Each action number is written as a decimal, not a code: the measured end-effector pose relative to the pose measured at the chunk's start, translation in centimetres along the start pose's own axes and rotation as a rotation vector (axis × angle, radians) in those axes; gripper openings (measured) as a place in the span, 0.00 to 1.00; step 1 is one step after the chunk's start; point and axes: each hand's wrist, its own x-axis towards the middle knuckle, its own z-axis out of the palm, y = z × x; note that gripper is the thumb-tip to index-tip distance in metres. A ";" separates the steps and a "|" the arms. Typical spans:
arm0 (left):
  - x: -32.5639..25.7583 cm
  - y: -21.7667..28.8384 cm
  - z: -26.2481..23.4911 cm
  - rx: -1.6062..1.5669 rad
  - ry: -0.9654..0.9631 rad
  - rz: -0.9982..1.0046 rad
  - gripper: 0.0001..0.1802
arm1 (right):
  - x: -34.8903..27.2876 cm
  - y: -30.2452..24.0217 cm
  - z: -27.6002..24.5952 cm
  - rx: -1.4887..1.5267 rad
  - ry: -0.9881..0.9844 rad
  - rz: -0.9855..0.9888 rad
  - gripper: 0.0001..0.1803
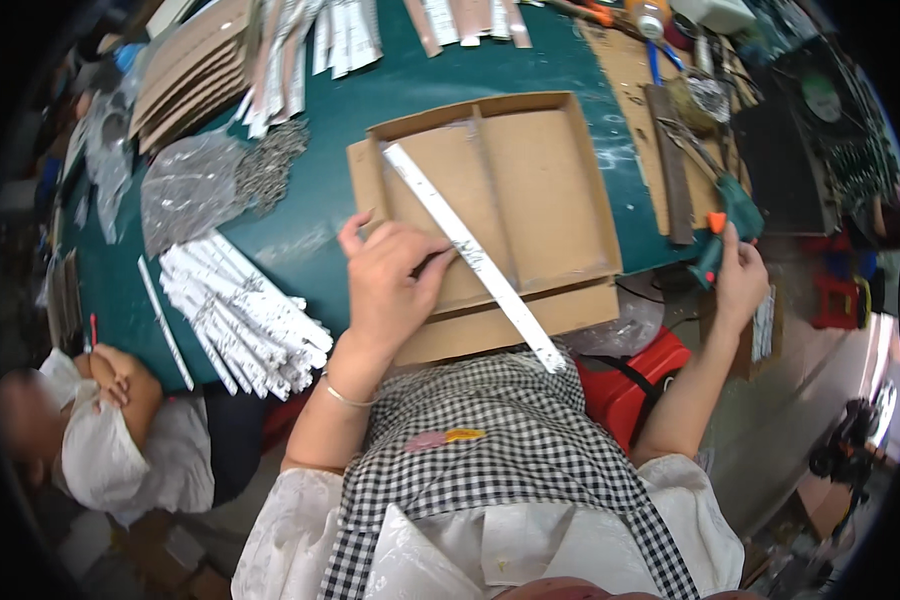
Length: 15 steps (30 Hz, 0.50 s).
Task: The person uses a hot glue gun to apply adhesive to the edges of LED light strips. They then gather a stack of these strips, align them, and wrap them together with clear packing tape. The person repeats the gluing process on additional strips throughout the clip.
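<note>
My left hand (395, 280) is closed, thumb and index finger pinching the edge of a long white strip (485, 270) with dark markings. The strip slants over a shallow cardboard box (545, 180) with a divider, its lower end reaching past the box's near edge to my apron. My right hand (742, 283), off to the right by the table edge, is wrapped round a green tool with an orange trigger, which looks like a glue gun (738, 212). Left of the box lies a fanned pile of similar white strips (235, 315), with a single strip (165, 325) beside it.
A clear plastic bag (190, 185) and a heap of small metal chain (272, 165) lie behind the pile. Stacked cardboard pieces (192, 75) stand at the far left. Tools crowd a brown board (625, 100) at right. Another person (130, 430) sits at left, arms folded.
</note>
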 end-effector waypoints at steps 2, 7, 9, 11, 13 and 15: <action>-0.1 -0.1 0.1 -0.006 0.019 0.006 0.06 | -1.3 -1.6 -1.3 -0.063 0.093 -0.039 0.27; -0.3 -0.3 0.0 -0.037 0.035 0.020 0.08 | -6.7 -7.3 -3.1 0.389 -0.226 -0.603 0.06; -0.3 0.2 -0.5 -0.023 0.044 0.017 0.09 | -9.7 -10.7 -3.2 0.364 -0.384 -0.959 0.18; -0.5 1.8 -2.2 0.041 0.049 -0.005 0.10 | -11.7 -11.5 -2.1 0.276 -0.539 -1.144 0.23; -1.6 3.5 -5.0 0.086 0.052 0.055 0.12 | -13.0 -12.7 -2.3 0.185 -0.496 -1.218 0.25; -2.4 4.5 -8.3 0.101 0.040 0.101 0.13 | -14.1 -13.4 -1.8 0.119 -0.434 -1.292 0.26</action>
